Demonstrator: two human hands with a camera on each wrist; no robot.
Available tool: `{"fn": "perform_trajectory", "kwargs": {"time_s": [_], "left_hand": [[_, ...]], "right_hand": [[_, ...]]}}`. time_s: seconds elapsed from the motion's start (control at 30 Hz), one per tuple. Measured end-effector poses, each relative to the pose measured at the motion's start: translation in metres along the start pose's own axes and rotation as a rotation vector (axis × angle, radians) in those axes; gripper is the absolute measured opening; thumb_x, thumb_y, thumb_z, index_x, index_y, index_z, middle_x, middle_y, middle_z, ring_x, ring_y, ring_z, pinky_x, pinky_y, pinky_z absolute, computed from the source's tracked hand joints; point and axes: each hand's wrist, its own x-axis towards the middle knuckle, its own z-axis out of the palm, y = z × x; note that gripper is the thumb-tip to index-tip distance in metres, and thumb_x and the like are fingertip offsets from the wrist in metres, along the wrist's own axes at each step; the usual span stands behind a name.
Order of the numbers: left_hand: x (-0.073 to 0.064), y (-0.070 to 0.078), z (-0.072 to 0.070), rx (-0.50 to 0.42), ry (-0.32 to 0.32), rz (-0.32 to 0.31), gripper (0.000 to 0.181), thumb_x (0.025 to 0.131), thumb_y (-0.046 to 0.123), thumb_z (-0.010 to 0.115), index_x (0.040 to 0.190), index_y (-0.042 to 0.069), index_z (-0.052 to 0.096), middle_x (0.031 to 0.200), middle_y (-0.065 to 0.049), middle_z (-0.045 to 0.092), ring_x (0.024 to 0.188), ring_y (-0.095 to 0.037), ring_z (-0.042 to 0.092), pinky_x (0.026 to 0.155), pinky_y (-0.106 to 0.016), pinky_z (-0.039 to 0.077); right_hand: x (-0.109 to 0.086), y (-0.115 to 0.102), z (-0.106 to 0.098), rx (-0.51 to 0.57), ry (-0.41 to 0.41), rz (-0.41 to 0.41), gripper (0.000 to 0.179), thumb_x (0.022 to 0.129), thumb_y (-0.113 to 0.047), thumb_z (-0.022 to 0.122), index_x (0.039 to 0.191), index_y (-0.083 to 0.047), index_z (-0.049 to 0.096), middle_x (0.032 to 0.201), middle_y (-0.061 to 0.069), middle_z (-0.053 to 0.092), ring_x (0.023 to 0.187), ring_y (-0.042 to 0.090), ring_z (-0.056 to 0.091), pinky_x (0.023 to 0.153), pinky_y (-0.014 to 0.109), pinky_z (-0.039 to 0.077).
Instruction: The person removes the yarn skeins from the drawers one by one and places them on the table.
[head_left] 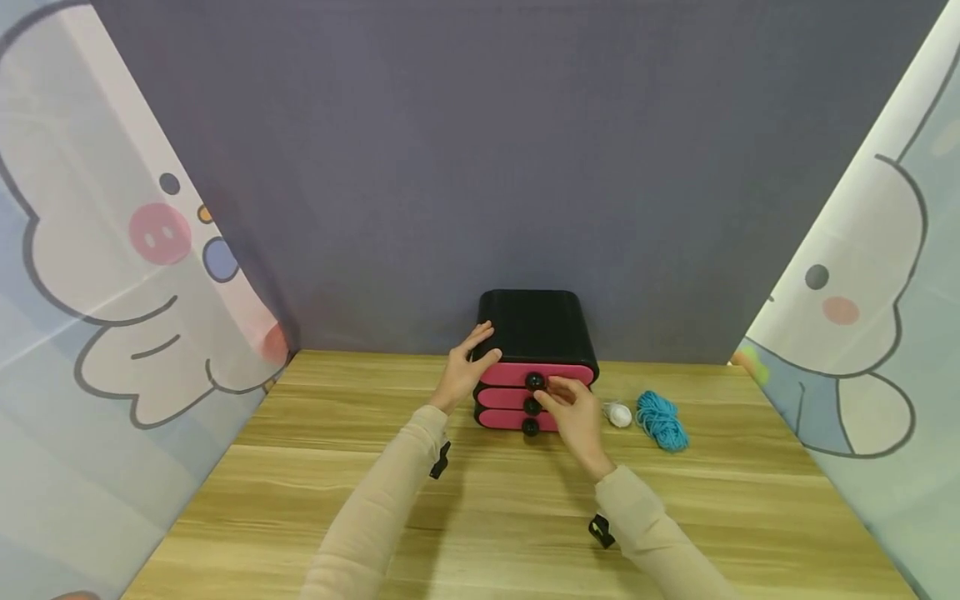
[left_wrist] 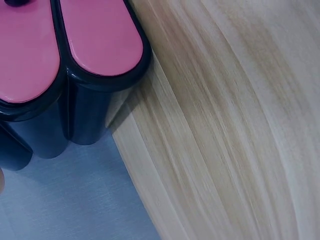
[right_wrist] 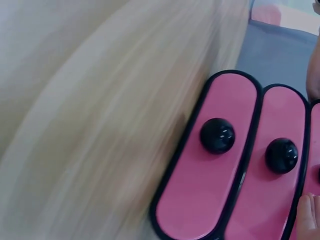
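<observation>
A small black cabinet (head_left: pixel 532 325) with three pink drawers stands against the back cloth, each drawer front bearing a round black knob. My left hand (head_left: pixel 459 375) lies at its upper left edge, fingers and thumb spread. My right hand (head_left: pixel 576 417) is just right of the top knob (head_left: pixel 535 381), thumb and fingers apart, thumb near the middle knob (head_left: pixel 532 406). In the right wrist view, a fingertip (right_wrist: pixel 308 217) shows beside the top drawer, and the bottom knob (right_wrist: pixel 217 135) is untouched. All drawers look closed. The left wrist view shows mostly cabinet corner and table.
Right of the cabinet, a small white round object (head_left: pixel 618 415) lies beside a bundle of blue cord (head_left: pixel 663 422). The wooden table (head_left: pixel 315 475) ends at a grey backdrop (head_left: pixel 465 167), with cartoon-printed sheets (head_left: pixel 67 367) along both sides.
</observation>
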Motion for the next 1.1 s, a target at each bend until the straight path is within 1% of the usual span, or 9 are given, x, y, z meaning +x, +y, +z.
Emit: {"fn": "perform_trajectory", "kwargs": {"time_s": [0.1,0.2,0.33,0.4,0.5,0.63,0.73,0.9,1.1], "left_hand": [[0.0,-0.001,0.001,-0.004,0.005,-0.001,0.055,0.092,0.022,0.056,0.14,0.004,0.037,0.152,-0.008,0.024,0.142,-0.018,0.01,0.114,-0.047,0.012],[0.0,0.0,0.001,-0.005,0.007,-0.001,0.055,0.091,0.022,0.057,0.14,0.004,0.037,0.151,-0.009,0.024,0.142,-0.02,0.011,0.113,-0.047,0.012],[0.0,0.0,0.001,-0.017,0.015,-0.005,0.056,0.091,0.021,0.057,0.14,0.003,0.037,0.151,-0.009,0.024,0.142,-0.022,0.01,0.113,-0.048,0.012],[0.0,0.001,0.001,-0.018,0.014,-0.013,0.056,0.091,0.023,0.057,0.14,0.005,0.037,0.152,-0.008,0.024,0.142,-0.02,0.01,0.114,-0.048,0.012],[-0.001,0.001,0.001,-0.013,0.014,-0.018,0.055,0.091,0.024,0.057,0.14,0.006,0.038,0.152,-0.006,0.025,0.142,-0.018,0.01,0.114,-0.047,0.012],[0.0,0.001,0.001,-0.019,0.025,0.005,0.054,0.092,0.022,0.056,0.139,0.005,0.038,0.151,-0.006,0.025,0.142,-0.019,0.01,0.114,-0.048,0.011],[0.001,0.001,0.001,-0.027,0.034,0.023,0.053,0.092,0.02,0.056,0.139,0.003,0.038,0.151,-0.006,0.026,0.142,-0.02,0.011,0.114,-0.048,0.011],[0.0,0.001,0.002,-0.021,0.032,0.023,0.053,0.092,0.022,0.056,0.139,0.004,0.039,0.151,-0.005,0.027,0.142,-0.018,0.011,0.114,-0.047,0.011],[-0.001,0.0,0.003,-0.029,0.036,0.025,0.053,0.092,0.021,0.056,0.139,0.003,0.038,0.151,-0.007,0.026,0.142,-0.02,0.01,0.113,-0.049,0.011]], "right_hand": [[-0.002,0.004,-0.005,-0.03,-0.002,0.008,0.032,0.077,-0.012,0.073,0.105,0.001,0.065,0.102,0.019,0.066,0.093,0.028,0.065,0.071,0.018,0.053],[-0.004,0.01,-0.007,-0.069,-0.018,0.034,0.029,0.078,-0.01,0.072,0.104,0.001,0.066,0.1,0.019,0.067,0.089,0.026,0.066,0.067,0.017,0.052],[-0.004,0.018,-0.008,-0.118,-0.072,0.076,0.028,0.078,-0.011,0.072,0.104,0.0,0.067,0.102,0.017,0.067,0.09,0.023,0.067,0.067,0.019,0.052],[-0.003,0.022,-0.007,-0.14,-0.095,0.092,0.029,0.078,-0.012,0.072,0.105,-0.001,0.067,0.103,0.016,0.067,0.09,0.023,0.067,0.068,0.02,0.052],[-0.002,0.027,-0.004,-0.162,-0.102,0.11,0.03,0.078,-0.013,0.073,0.104,-0.001,0.067,0.101,0.016,0.067,0.089,0.022,0.067,0.067,0.021,0.052],[-0.001,0.026,0.0,-0.168,-0.119,0.107,0.03,0.078,-0.012,0.072,0.105,-0.001,0.066,0.101,0.016,0.068,0.09,0.024,0.067,0.068,0.023,0.053],[-0.001,0.025,0.002,-0.175,-0.125,0.086,0.03,0.078,-0.01,0.071,0.106,0.0,0.066,0.102,0.017,0.067,0.09,0.025,0.067,0.068,0.025,0.054],[-0.002,0.025,0.005,-0.181,-0.103,0.073,0.029,0.077,-0.008,0.072,0.104,0.001,0.067,0.099,0.018,0.068,0.089,0.026,0.067,0.067,0.025,0.054],[-0.007,0.026,0.01,-0.176,-0.073,0.06,0.033,0.076,-0.008,0.073,0.106,0.002,0.065,0.101,0.019,0.066,0.09,0.027,0.066,0.068,0.027,0.055]]}}
